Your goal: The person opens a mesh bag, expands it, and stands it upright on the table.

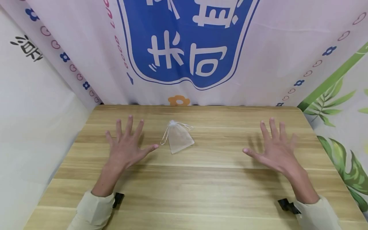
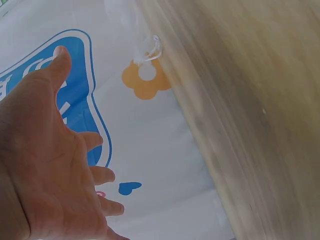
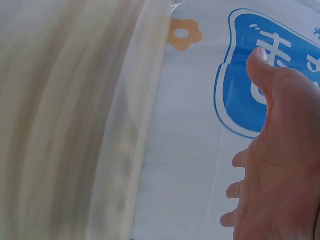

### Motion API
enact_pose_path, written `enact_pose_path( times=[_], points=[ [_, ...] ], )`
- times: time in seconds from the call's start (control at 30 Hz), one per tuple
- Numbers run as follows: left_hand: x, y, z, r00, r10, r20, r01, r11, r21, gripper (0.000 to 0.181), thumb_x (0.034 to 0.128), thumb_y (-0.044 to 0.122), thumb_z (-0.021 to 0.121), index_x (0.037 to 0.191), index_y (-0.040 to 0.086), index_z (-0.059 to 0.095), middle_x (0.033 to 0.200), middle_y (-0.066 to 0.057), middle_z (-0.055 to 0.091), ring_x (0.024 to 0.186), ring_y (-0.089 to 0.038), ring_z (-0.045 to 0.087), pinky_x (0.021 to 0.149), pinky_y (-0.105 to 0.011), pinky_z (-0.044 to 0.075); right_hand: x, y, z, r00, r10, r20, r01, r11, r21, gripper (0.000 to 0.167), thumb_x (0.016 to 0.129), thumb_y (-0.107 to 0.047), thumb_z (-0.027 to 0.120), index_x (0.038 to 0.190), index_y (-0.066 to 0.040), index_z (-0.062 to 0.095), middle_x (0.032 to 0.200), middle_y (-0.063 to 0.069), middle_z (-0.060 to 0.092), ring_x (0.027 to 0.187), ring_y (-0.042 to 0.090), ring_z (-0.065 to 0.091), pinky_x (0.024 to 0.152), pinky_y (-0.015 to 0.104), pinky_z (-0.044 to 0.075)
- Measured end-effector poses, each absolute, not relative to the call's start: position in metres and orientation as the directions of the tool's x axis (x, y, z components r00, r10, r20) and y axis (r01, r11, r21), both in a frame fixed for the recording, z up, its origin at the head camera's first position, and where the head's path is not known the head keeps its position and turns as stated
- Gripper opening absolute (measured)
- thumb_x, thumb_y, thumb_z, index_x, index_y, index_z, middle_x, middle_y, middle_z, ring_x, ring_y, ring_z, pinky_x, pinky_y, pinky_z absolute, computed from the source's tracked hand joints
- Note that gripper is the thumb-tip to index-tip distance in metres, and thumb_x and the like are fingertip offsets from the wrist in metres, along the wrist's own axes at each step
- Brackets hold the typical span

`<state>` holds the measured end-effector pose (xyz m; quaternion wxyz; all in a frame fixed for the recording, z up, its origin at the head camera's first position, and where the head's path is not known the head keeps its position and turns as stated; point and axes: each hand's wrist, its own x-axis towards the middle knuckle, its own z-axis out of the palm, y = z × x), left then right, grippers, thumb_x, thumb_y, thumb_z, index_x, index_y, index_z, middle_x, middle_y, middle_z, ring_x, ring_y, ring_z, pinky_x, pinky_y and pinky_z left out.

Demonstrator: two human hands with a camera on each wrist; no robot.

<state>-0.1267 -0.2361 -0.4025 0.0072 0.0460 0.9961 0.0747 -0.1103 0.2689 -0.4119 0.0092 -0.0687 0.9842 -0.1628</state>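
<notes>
A small white mesh drawstring bag (image 1: 180, 137) lies on the wooden table (image 1: 184, 191), its gathered neck toward the back and its cord loops spread to both sides. To the left of the bag is my left hand (image 1: 125, 150), fingers spread and straight, the thumb tip a short way from the cord. My right hand (image 1: 274, 151) is farther off on the right side, also with fingers spread and nothing in it. In the left wrist view, part of the white cord (image 2: 156, 49) shows beyond the thumb.
Behind the table hangs a pale curtain (image 1: 270, 64) with a blue printed badge and an orange flower. White cloth (image 1: 34, 134) borders the left side, and leaf-patterned cloth (image 1: 342, 153) the right. Each sleeve has a black device (image 1: 118, 200) at the wrist.
</notes>
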Motion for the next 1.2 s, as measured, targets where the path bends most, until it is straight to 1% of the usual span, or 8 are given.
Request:
enact_pose_path(
  times=[0.17, 0.27, 0.37, 0.53, 0.7, 0.9, 1.07, 1.2],
  points=[
    [-0.127, -0.233, -0.402, -0.995, 0.096, -0.006, 0.094, 0.983, 0.159, 0.114, 0.0903, 0.090, 0.050, 0.174, 0.024, 0.010, 0.180, -0.017, -0.011, 0.162, -0.057, -0.014, 0.115, -0.093, -0.005, -0.116, 0.252, -0.407, -0.988, -0.153, -0.015, -0.140, 0.937, -0.320, 0.123, 0.091, -0.079, 0.063, 0.173, -0.010, 0.004, 0.178, 0.020, -0.018, 0.161, 0.059, -0.015, 0.113, 0.093, -0.010],
    [-0.127, -0.231, -0.404, -0.995, 0.100, -0.015, 0.095, 0.978, 0.185, 0.114, 0.0904, 0.090, 0.050, 0.174, 0.025, 0.008, 0.181, -0.017, -0.010, 0.162, -0.057, -0.012, 0.116, -0.092, -0.004, -0.119, 0.241, -0.405, -0.986, -0.163, -0.026, -0.147, 0.937, -0.317, 0.123, 0.091, -0.081, 0.062, 0.173, -0.010, 0.005, 0.179, 0.021, -0.015, 0.162, 0.057, -0.013, 0.115, 0.093, -0.008],
    [-0.127, -0.227, -0.404, -0.994, 0.106, -0.025, 0.098, 0.971, 0.218, 0.114, 0.0916, 0.088, 0.052, 0.174, 0.024, 0.006, 0.181, -0.016, -0.010, 0.163, -0.057, -0.009, 0.119, -0.091, -0.001, -0.123, 0.231, -0.404, -0.983, -0.178, -0.031, -0.158, 0.931, -0.329, 0.122, 0.091, -0.081, 0.061, 0.174, -0.011, 0.005, 0.179, 0.021, -0.014, 0.163, 0.056, -0.013, 0.116, 0.092, -0.008],
    [-0.127, -0.218, -0.404, -0.992, 0.125, -0.033, 0.111, 0.954, 0.279, 0.112, 0.0943, 0.082, 0.055, 0.174, 0.020, 0.007, 0.181, -0.017, -0.009, 0.164, -0.056, -0.006, 0.122, -0.087, 0.001, -0.129, 0.217, -0.407, -0.978, -0.208, -0.025, -0.186, 0.916, -0.357, 0.122, 0.091, -0.080, 0.062, 0.174, -0.012, 0.004, 0.180, 0.020, -0.011, 0.164, 0.054, -0.011, 0.119, 0.090, -0.005],
    [-0.126, -0.213, -0.404, -0.989, 0.143, -0.032, 0.124, 0.934, 0.336, 0.109, 0.0981, 0.076, 0.057, 0.174, 0.015, 0.009, 0.180, -0.020, -0.005, 0.164, -0.056, -0.001, 0.126, -0.083, 0.007, -0.133, 0.201, -0.410, -0.972, -0.235, -0.026, -0.207, 0.899, -0.386, 0.121, 0.091, -0.078, 0.064, 0.174, -0.013, 0.004, 0.180, 0.019, -0.011, 0.165, 0.051, -0.009, 0.122, 0.087, -0.003],
    [-0.128, -0.209, -0.405, -0.985, 0.164, -0.046, 0.123, 0.876, 0.467, 0.103, 0.1025, 0.068, 0.058, 0.173, 0.011, 0.009, 0.179, -0.025, 0.002, 0.163, -0.058, 0.006, 0.128, -0.079, 0.012, -0.137, 0.182, -0.414, -0.965, -0.260, -0.026, -0.221, 0.867, -0.446, 0.121, 0.092, -0.075, 0.066, 0.174, -0.012, 0.004, 0.181, 0.018, -0.009, 0.166, 0.050, -0.005, 0.126, 0.084, 0.002],
    [-0.134, -0.207, -0.407, -0.980, 0.186, -0.069, 0.112, 0.805, 0.583, 0.102, 0.1038, 0.065, 0.058, 0.174, 0.011, 0.007, 0.180, -0.022, 0.006, 0.165, -0.051, 0.011, 0.131, -0.073, 0.016, -0.141, 0.171, -0.417, -0.957, -0.290, -0.010, -0.245, 0.826, -0.507, 0.121, 0.092, -0.070, 0.071, 0.173, -0.010, 0.003, 0.182, 0.015, -0.007, 0.168, 0.045, -0.002, 0.129, 0.078, 0.007],
    [-0.139, -0.202, -0.408, -0.976, 0.197, -0.091, 0.094, 0.761, 0.642, 0.102, 0.1037, 0.066, 0.059, 0.173, 0.010, 0.009, 0.180, -0.021, 0.013, 0.165, -0.047, 0.017, 0.132, -0.068, 0.021, -0.145, 0.162, -0.420, -0.949, -0.315, 0.004, -0.259, 0.774, -0.578, 0.120, 0.093, -0.062, 0.075, 0.173, -0.010, 0.004, 0.182, 0.014, -0.003, 0.168, 0.042, 0.001, 0.132, 0.072, 0.013]
  ],
)
